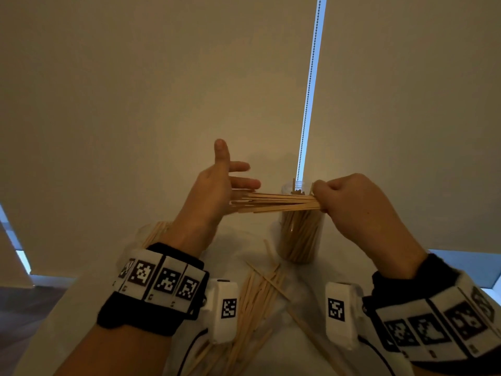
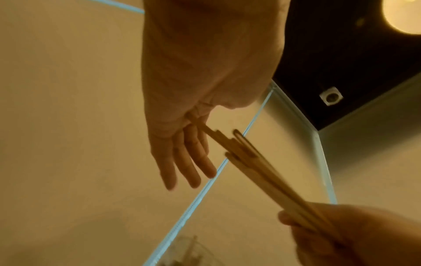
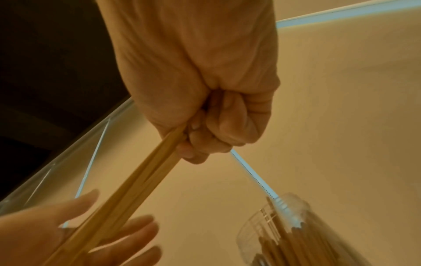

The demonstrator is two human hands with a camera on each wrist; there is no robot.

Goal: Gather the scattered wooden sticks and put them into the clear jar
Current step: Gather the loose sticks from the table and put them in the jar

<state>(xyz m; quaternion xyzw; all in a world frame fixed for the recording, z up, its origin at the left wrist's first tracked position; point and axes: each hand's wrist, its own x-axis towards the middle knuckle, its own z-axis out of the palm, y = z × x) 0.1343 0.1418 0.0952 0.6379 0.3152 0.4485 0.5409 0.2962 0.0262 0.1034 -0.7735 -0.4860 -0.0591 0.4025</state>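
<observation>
Jar [image 1: 301,234] mouth partly blocked by horizontal stick bundle [image 1: 279,202]; loose sticks [image 1: 257,299] litter table before it.

Wooden sticks [image 1: 282,203] bundled level above the seemingly near-full clear jar [image 1: 301,234].

From the head view, the bundle of sticks [image 1: 276,203] vanishes at one end inside the curled right hand [image 1: 352,204], so I can't count them or see where they end. They cross in front of the clear jar [image 1: 301,237], hiding part of its neck. The left forearm covers most of a second pile of sticks [image 1: 154,230] on the counter [image 1: 241,240]. The loose sticks [image 1: 254,299] run under the wrist cameras and off the bottom edge. In the left wrist view the jar [image 2: 189,252] is a blur cut by the frame; the right wrist view crops its lower part [image 3: 303,239].
</observation>
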